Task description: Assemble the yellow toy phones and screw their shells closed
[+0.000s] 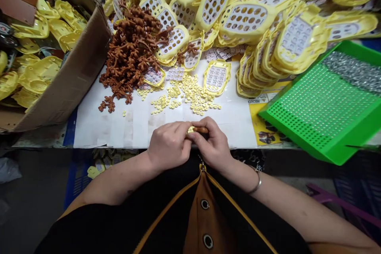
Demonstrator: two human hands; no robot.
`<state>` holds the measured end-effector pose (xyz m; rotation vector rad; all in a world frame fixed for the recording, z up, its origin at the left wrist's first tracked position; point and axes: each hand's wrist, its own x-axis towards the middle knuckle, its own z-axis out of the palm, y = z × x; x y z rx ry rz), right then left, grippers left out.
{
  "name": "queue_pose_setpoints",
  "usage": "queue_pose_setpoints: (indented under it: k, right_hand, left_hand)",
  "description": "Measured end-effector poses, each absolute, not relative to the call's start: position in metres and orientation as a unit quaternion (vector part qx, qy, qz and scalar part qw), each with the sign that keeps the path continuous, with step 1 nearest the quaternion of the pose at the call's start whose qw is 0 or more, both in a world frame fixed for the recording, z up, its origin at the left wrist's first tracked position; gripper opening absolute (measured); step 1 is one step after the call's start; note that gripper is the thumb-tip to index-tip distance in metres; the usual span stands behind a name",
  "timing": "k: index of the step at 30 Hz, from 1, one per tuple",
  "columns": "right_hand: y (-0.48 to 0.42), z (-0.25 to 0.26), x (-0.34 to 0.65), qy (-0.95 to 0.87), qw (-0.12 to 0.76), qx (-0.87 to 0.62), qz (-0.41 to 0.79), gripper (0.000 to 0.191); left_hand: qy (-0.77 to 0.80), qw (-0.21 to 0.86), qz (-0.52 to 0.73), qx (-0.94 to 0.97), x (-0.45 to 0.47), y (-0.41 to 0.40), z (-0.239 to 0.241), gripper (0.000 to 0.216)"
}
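Note:
My left hand (pixel 170 143) and my right hand (pixel 214 143) meet at the table's near edge, both closed. Between their fingertips shows a small yellow plastic piece (pixel 191 129), pinched from the left side. A brown plastic piece (pixel 201 130) lies against it in my right fingers, most of it covered. Just beyond my hands are small yellow button-like pieces (pixel 196 94) in loose heaps. A yellow frame with a white grid panel (pixel 217 77) lies flat behind them. Brown branching plastic parts (pixel 131 47) are piled to the left.
A cardboard box (pixel 80 61) holding yellow plastic shells stands at the left. Yellow shells with perforated panels (pixel 214 2) heap across the back, some in a leaning stack (pixel 268 61). A green perforated tray (pixel 309 103) with small silvery parts (pixel 354 73) overhangs the right edge.

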<state>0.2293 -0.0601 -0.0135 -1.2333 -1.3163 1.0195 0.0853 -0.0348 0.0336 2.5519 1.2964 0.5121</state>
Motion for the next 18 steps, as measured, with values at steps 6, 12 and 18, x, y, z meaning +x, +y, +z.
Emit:
queue_pose_setpoints:
  k: [6, 12, 18]
  right_hand:
    - [-0.057, -0.014, 0.243, -0.616, 0.478, -0.462, 0.423, 0.027]
    - [-0.053, -0.003, 0.251, -0.757, 0.39, -0.371, 0.37, 0.02]
    - [-0.06, -0.002, 0.243, -0.786, 0.406, -0.391, 0.253, 0.014]
  left_hand:
    - [0.461, 0.163, 0.142, 0.861, 0.079, -0.036, 0.034, 0.035]
    - [0.413, 0.202, 0.068, 0.886, 0.071, -0.032, 0.039, 0.065]
    - [0.386, 0.18, 0.111, 0.898, 0.073, -0.033, 0.032, 0.044]
